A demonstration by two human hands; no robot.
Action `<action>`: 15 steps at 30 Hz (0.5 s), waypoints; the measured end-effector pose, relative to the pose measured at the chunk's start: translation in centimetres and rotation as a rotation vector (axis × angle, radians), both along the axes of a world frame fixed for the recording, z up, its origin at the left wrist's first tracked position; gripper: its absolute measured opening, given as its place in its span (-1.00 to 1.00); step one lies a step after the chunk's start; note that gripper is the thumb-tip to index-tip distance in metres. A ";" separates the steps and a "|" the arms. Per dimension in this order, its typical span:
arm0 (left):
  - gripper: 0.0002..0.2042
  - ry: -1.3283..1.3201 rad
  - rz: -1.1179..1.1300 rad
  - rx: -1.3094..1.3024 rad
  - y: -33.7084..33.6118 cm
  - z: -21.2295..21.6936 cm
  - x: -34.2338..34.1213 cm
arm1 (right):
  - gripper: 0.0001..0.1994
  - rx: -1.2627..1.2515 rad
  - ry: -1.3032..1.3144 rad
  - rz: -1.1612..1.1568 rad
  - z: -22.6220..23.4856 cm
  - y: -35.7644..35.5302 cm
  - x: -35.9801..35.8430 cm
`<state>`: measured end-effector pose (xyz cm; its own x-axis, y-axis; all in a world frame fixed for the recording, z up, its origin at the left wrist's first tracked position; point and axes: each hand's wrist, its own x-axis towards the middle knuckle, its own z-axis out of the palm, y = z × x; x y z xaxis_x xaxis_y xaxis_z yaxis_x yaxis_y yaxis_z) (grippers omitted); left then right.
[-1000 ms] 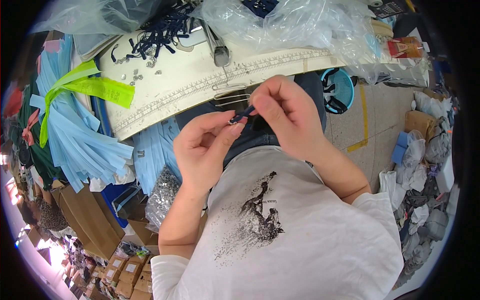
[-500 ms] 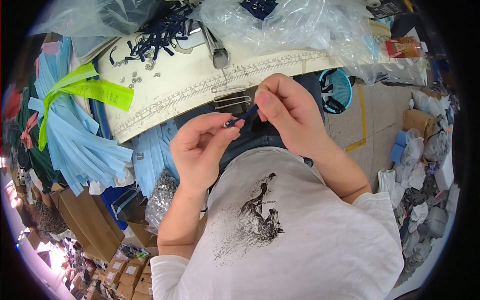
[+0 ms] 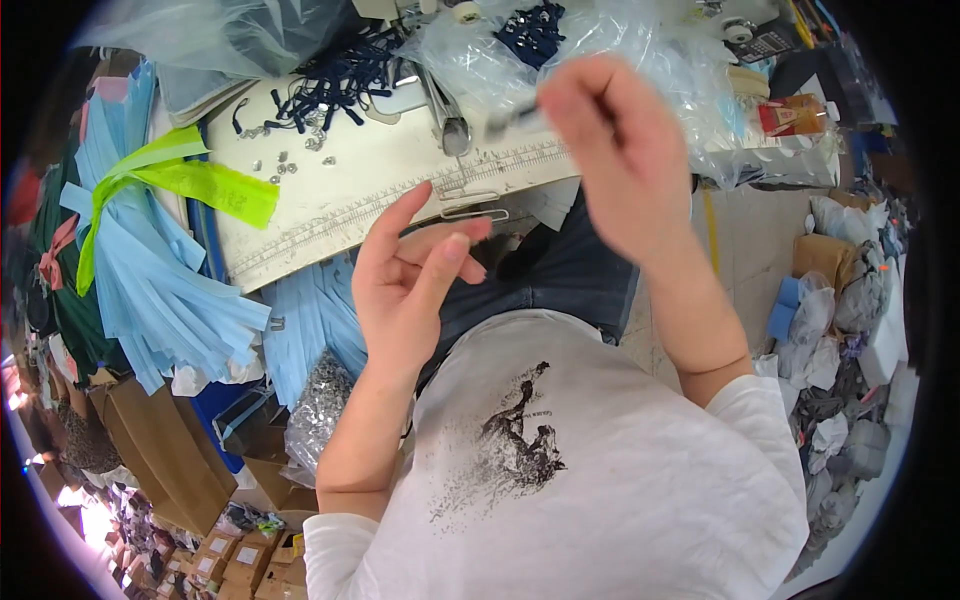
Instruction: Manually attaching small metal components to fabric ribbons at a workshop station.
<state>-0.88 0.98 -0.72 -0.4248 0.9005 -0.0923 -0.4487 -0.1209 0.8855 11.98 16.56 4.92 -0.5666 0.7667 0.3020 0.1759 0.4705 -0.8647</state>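
**Small dark piece lifted over the table**

Nearest, the left hand (image 3: pixel 405 290) hangs loosely open and empty below the table (image 3: pixel 330 200) edge. The right hand (image 3: pixel 620 150), blurred, pinches a small dark piece (image 3: pixel 512 120) above it, toward the pile of navy cords (image 3: pixel 335 85) beyond.

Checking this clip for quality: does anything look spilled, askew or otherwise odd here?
Small metal pieces lie scattered loose on the worktable beside a tangle of dark blue cords. The right hand is motion-blurred, so what it pinches is unclear. The left hand is open.
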 end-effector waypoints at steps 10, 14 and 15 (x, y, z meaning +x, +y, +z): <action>-0.81 0.857 0.375 -0.327 -0.8 -3.2 -7.5 | -0.85 -0.763 0.355 0.034 -2.5 0.8 -0.2; -0.76 1.248 0.280 -0.393 1.7 -2.8 -11.2 | -0.78 -1.371 0.482 0.012 -3.7 -2.6 -1.2; -0.77 1.321 0.235 -0.391 2.0 -3.0 -11.7 | -0.78 -1.373 0.485 0.012 -3.2 -3.0 -1.3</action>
<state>-12.57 3.00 -3.75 -0.5294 0.8060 0.2647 0.7301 0.2739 0.6261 10.66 13.53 1.75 -0.6324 0.5993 -0.4907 -0.2561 -0.7597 -0.5978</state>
